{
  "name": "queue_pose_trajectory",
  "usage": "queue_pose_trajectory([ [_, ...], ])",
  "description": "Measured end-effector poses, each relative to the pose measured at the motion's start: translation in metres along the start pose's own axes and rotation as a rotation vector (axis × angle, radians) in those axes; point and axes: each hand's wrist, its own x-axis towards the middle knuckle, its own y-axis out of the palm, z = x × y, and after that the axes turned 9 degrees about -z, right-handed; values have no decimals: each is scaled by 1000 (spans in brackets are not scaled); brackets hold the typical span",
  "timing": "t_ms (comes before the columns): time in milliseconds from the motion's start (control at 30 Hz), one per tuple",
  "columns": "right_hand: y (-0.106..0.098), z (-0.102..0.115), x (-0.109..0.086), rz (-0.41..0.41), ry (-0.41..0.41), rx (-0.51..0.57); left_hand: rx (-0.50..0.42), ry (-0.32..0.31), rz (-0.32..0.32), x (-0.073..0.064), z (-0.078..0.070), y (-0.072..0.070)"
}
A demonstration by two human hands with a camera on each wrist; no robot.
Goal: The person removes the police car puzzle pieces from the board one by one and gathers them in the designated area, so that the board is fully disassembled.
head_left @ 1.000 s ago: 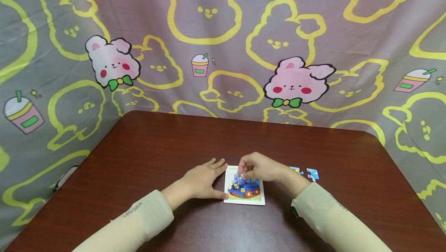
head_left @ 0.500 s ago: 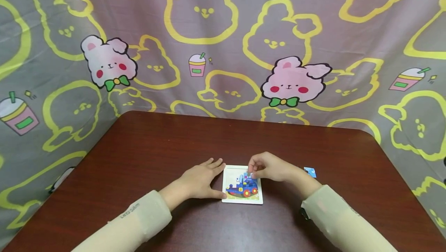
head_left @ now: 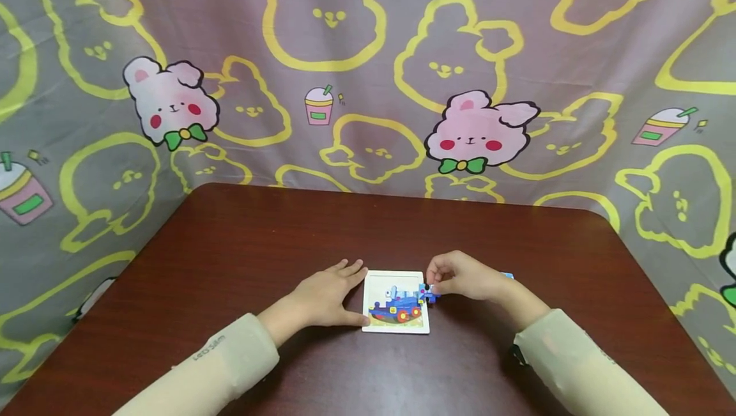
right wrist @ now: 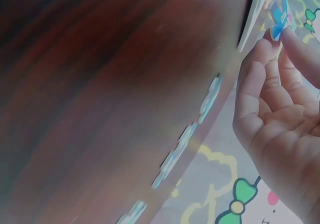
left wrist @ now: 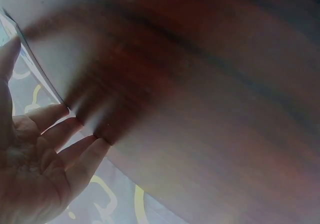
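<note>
A square puzzle tray (head_left: 395,331) with a pale rim lies on the table, partly filled with a picture of a blue vehicle with red wheels. Against its left side rests my left hand (head_left: 323,298), thumb and fingers spread along the edge. My right hand (head_left: 467,278) pinches a blue jigsaw piece (head_left: 427,293) between thumb and forefinger; the piece overlaps the tray's right rim in the head view. In the right wrist view that same piece (right wrist: 279,20) tilts up from the fingertips. The upper part of the tray shows bare cream backing.
Several loose jigsaw pieces (right wrist: 175,156) lie in a row on the table in the right wrist view. From the head, only a bit of one blue piece (head_left: 508,275) shows behind the right wrist. A patterned curtain (head_left: 368,71) surrounds the dark red table (head_left: 287,231).
The right hand has carried the jigsaw piece rightward, from over the picture to the tray's right rim. The left hand keeps its place at the left edge. The head view has turned slightly right.
</note>
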Motion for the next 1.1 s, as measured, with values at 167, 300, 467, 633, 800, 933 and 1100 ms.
queue_pose_trajectory([
  [167,-7,-2,-6,-21,46,-29,7,5,-1,0,1,0],
  [300,-12,-3,-13,-45,55,-26,11,10,-2,1,1,0],
  [467,-18,-6,-21,-58,60,-7,11,5,-1,0,2,0],
  [633,-24,-10,-28,-57,78,-12,12,3,1,0,1,0],
  [800,-26,-15,-32,-50,86,-26,7,3,3,0,1,0],
  [933,-25,-17,-32,-48,89,-56,12,-1,4,-1,0,0],
  [1100,-23,-16,-30,-67,63,-148,15,5,-1,-1,1,-1],
])
